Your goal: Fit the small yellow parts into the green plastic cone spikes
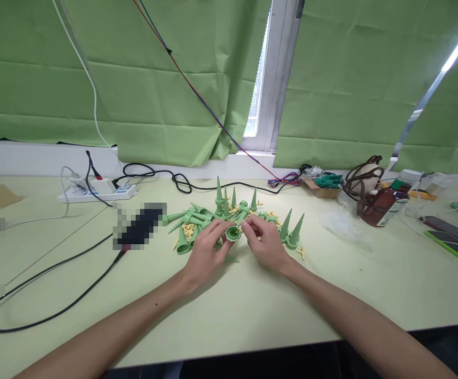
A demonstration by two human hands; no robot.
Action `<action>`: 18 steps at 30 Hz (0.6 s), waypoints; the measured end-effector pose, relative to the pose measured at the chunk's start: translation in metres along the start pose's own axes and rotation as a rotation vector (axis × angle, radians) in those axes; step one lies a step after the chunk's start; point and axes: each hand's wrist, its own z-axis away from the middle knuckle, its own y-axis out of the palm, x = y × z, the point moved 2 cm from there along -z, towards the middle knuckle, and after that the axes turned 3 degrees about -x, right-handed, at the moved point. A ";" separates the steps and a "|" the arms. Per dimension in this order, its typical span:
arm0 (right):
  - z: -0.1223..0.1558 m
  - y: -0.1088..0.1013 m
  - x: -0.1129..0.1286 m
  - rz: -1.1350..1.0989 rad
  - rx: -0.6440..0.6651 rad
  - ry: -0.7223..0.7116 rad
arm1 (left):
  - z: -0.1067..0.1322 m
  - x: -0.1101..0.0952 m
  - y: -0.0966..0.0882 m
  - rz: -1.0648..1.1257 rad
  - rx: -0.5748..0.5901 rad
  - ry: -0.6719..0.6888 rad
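My left hand [209, 247] is closed round a green plastic cone spike [233, 233], with the cone's open round end facing me. My right hand [263, 239] is pinched at the right side of that same cone, fingertips together near its rim; whether they hold a small piece is too small to tell. Just behind both hands lies a heap of green cone spikes [197, 218], some standing upright [219, 197], some lying down. Small yellow plastic bits [188, 230] are scattered among them. Two more green cones [292, 231] stand right of my right hand.
A white power strip [94, 190] with black cables [55, 295] lies at the left. A blurred dark object [140, 225] sits left of the heap. At the right are a brown bag [374, 202], clear plastic [341, 221], a cardboard tray [321, 187] and a dark tablet [453, 229]. Green curtains [134, 79] hang behind the pale green table [232, 305].
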 end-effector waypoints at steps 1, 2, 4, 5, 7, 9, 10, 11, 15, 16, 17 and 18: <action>0.000 0.001 0.000 -0.002 -0.001 0.002 | 0.000 0.000 0.000 -0.006 -0.008 -0.019; 0.001 0.001 0.000 -0.005 -0.003 0.004 | 0.000 0.001 0.000 -0.012 -0.018 -0.039; 0.001 0.002 0.000 -0.018 -0.008 0.010 | -0.001 0.003 0.000 -0.015 -0.043 -0.080; 0.001 0.002 0.000 -0.028 -0.009 0.017 | -0.002 0.003 0.000 -0.010 -0.050 -0.101; 0.001 0.002 0.000 -0.056 -0.011 0.033 | -0.003 0.004 0.000 0.020 -0.052 -0.146; 0.001 0.001 0.000 -0.091 -0.020 0.047 | -0.003 0.005 0.000 0.077 -0.038 -0.198; 0.001 0.000 0.000 -0.107 -0.028 0.050 | -0.004 0.005 0.000 0.113 -0.025 -0.226; 0.000 0.000 0.001 -0.121 -0.036 0.051 | -0.004 0.005 0.000 0.153 -0.009 -0.256; 0.000 -0.002 0.003 -0.127 -0.039 0.034 | -0.006 0.005 0.002 0.386 0.092 -0.411; 0.001 -0.002 0.003 -0.125 -0.029 0.026 | -0.006 0.006 0.003 0.456 0.123 -0.453; 0.001 -0.002 0.004 -0.127 -0.015 0.018 | -0.006 0.006 0.003 0.516 0.153 -0.491; 0.001 -0.001 0.004 -0.132 0.001 0.011 | -0.006 0.006 0.004 0.558 0.176 -0.521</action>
